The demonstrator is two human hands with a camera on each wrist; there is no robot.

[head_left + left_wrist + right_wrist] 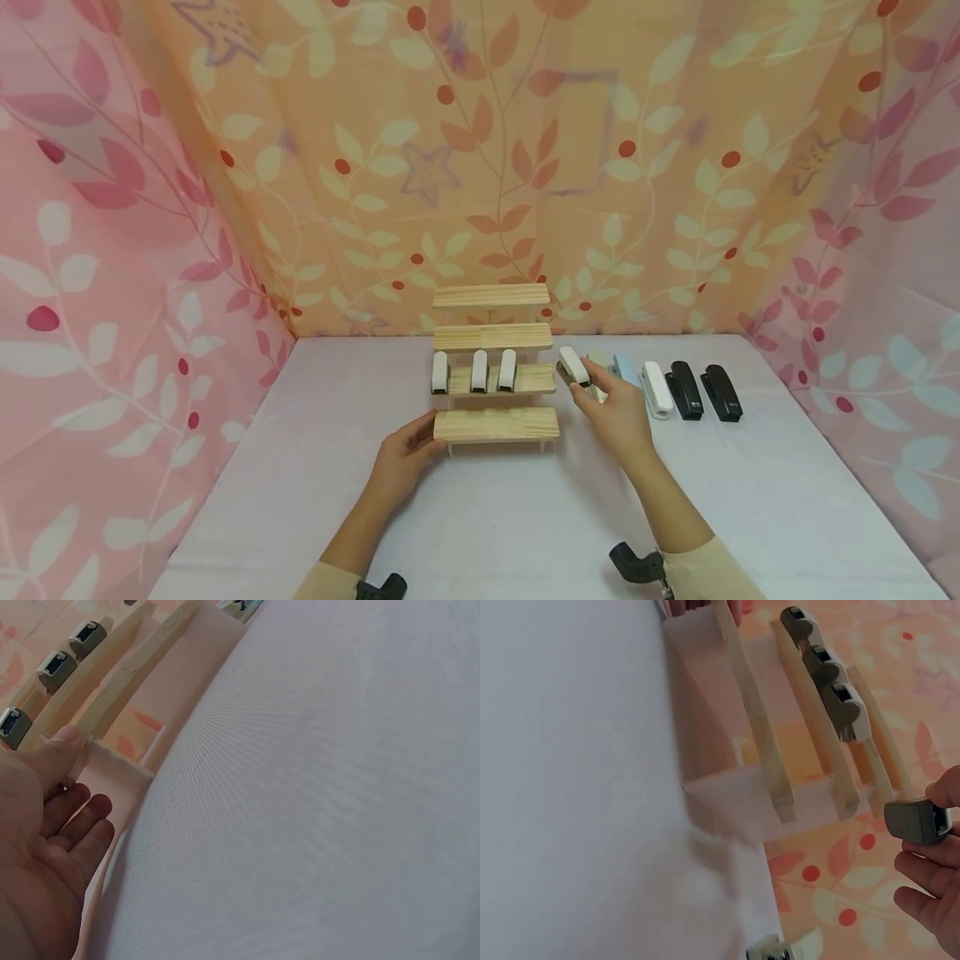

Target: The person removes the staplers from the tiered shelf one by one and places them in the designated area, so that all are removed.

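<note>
A flowered cloth backdrop (495,192) closed in the scene behind the bench (495,517), whose pale covering carried everything; near the bench's far edge stood the wooden rack (497,427), four stepped shelves high, with three white staplers (478,372) standing on its second shelf from the front; a bare stretch lay on that shelf, to the right of the third stapler.

The left hand (405,454) was at the left end of the front shelf, its fingers bent loosely about that end, seemingly to steady the rack; the right hand (617,417) was raised just beyond the rack's right side, its thumb and fingers closed in a pinch on one more stapler, the held white stapler (573,365), which was tilted and clear of the shelf.

To the right waited a white stapler (657,390) and two black staplers (685,390); a light blue item (624,367) was partly hidden by the right hand, too covered to identify.

The step in hand seemed to be filling the second shelf; the next move called for a short shift leftward, the held stapler turned to match its neighbours, then a gentle release on the bare stretch.
</note>
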